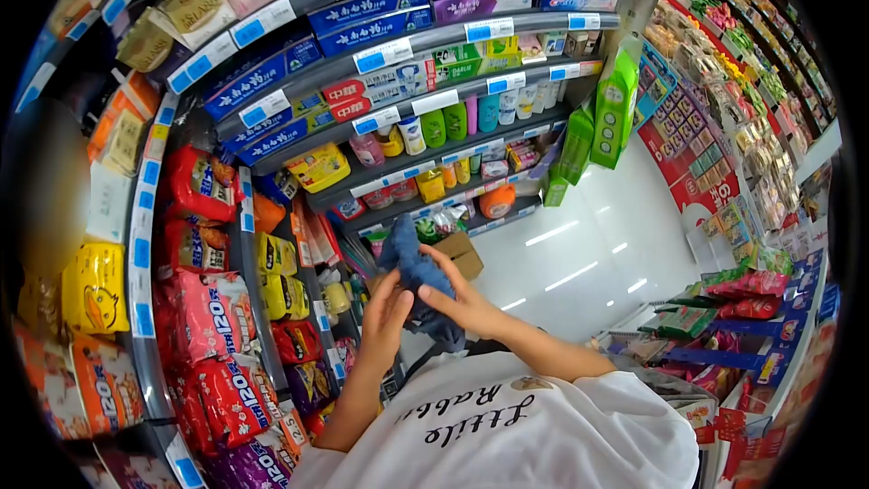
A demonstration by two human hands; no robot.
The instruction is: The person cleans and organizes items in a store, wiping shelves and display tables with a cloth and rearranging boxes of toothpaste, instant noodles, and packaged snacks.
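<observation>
A crumpled dark blue cloth [415, 273] is held in front of the white shirt, between both hands. My left hand [386, 317] is closed on its left side, with the thumb pointing up along the fabric. On the right side my right hand [460, 297] grips the same cloth, its fingers over the upper part and its thumb across the middle. The cloth's lower end hangs down between the wrists. Behind the hands, a brown cardboard box [458, 256] stands low by the shelves.
Shelves with toothpaste boxes [376, 29] and bottles curve across the front. Red and yellow packets [206, 308] fill racks at the left. Glossy white floor [579, 244] lies ahead to the right. Green hanging packs [615, 109] and a rack of goods [724, 335] stand at the right.
</observation>
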